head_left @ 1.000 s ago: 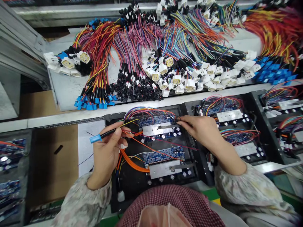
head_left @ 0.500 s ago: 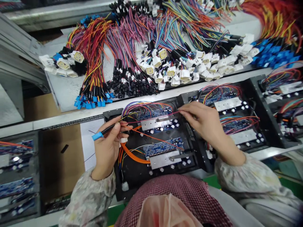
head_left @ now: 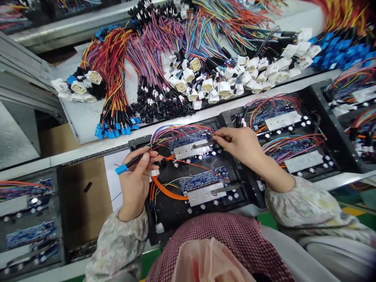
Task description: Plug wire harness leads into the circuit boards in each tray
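My left hand [head_left: 136, 181] is closed around a black-sleeved wire harness with a blue connector [head_left: 121, 169] sticking out to the left. From these fingers an orange wire [head_left: 188, 161] runs right, down to the lower blue circuit board [head_left: 202, 180]. At the right end of the upper circuit board [head_left: 192, 137], my right hand [head_left: 239, 143] pinches a thin reddish wire, its tip hidden by the fingertips. Both boards carry silver metal bars [head_left: 207, 194] and sit in a black housing [head_left: 167, 219]. Thick orange cables [head_left: 166, 190] curve along the housing's left side.
Piles of wire harnesses with white connectors [head_left: 225, 88], black ends and blue connectors [head_left: 116, 130] lie on the shelf behind. Another housing with boards [head_left: 304, 164] stands right, one more [head_left: 55, 199] left. Brown cardboard [head_left: 88, 172] and white paper [head_left: 113, 180] show between.
My right hand has moved left and slightly down, bringing the reddish wire from beyond the upper board to its right end. My left hand keeps its hold on the harness.
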Motion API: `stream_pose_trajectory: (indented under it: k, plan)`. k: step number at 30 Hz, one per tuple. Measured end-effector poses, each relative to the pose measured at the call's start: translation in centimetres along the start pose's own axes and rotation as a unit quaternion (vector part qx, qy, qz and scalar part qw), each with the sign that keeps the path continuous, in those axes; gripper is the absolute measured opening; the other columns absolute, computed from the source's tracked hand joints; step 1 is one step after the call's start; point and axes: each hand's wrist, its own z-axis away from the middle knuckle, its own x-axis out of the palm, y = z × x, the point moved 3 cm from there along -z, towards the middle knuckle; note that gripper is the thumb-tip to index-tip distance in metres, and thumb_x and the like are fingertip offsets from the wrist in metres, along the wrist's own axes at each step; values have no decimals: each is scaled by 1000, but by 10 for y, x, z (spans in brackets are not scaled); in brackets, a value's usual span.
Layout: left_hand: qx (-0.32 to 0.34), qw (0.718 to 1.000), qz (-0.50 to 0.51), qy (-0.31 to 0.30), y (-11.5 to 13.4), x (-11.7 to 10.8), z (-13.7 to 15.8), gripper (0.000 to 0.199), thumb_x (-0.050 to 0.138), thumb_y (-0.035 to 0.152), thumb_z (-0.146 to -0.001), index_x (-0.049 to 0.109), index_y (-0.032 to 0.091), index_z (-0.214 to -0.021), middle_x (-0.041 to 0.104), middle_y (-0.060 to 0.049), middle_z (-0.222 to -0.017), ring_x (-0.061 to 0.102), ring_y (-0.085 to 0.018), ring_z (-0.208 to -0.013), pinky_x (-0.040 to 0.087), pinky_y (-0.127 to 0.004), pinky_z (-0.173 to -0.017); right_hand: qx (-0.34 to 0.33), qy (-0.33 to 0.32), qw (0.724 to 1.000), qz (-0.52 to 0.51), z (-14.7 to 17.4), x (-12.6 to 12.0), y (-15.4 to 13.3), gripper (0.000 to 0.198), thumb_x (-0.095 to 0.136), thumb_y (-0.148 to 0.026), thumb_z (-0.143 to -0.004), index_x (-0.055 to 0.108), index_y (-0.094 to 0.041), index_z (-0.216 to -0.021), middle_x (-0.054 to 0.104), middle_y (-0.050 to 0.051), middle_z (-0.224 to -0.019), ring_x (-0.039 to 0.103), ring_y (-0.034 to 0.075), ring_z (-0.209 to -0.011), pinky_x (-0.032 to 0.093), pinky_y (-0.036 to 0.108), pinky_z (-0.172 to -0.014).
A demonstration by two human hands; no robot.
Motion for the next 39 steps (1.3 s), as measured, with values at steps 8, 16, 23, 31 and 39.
stream_pose_trajectory:
  k: [8, 16, 23, 31, 39]
  plan:
    - [1, 1000, 8, -12, -1, -1, 0, 19, 83, 27, -74, 75, 20, -89, 76, -1, -79, 74, -12, -65, 56, -14, -50, -9, -7, 999, 48, -2, -1, 2, 23, 58, -37, -89, 78, -27, -97, 76, 2, -77, 68, 20, -70, 38, 30, -61]
    - [-4, 1000, -16, -5, 0, -1, -1, 20, 83, 29, -74, 71, 20, -88, 74, -1, -78, 73, -13, -65, 56, -16, -51, -189, -72, 979, 22, 37, -4, -37, 26, 53, -41, -94, 71, -22, -93, 72, 0, -71, 62, 14, -58, 33, 29, -55]
    - [86, 981, -169, -41, 10, -12, -2, 10, 70, 30, -86, 69, 21, -88, 70, -3, -91, 71, -15, -75, 57, -24, -59, -85, 74, 984, 137, 19, -28, -13, 46, 40, -51, -98, 65, -21, -74, 65, 3, -62, 54, 15, -54, 23, 29, -53]
    - [342, 752, -516, -227, 18, -18, 8, 34, 58, 33, -89, 64, 18, -120, 59, -11, -104, 59, -26, -94, 50, -39, -80, -62, -11, 986, 152, -10, -7, 10, 33, 43, -40, -96, 72, -24, -101, 75, 5, -78, 64, 20, -63, 30, 31, -57]
    - [323, 736, -539, -251, 1, -28, 8, 50, 50, 50, -92, 60, 20, -131, 60, -14, -111, 58, -29, -96, 47, -43, -83, -64, -18, 985, 156, -12, 2, 11, 33, 43, -39, -97, 72, -25, -103, 76, 6, -81, 68, 22, -68, 30, 31, -57]
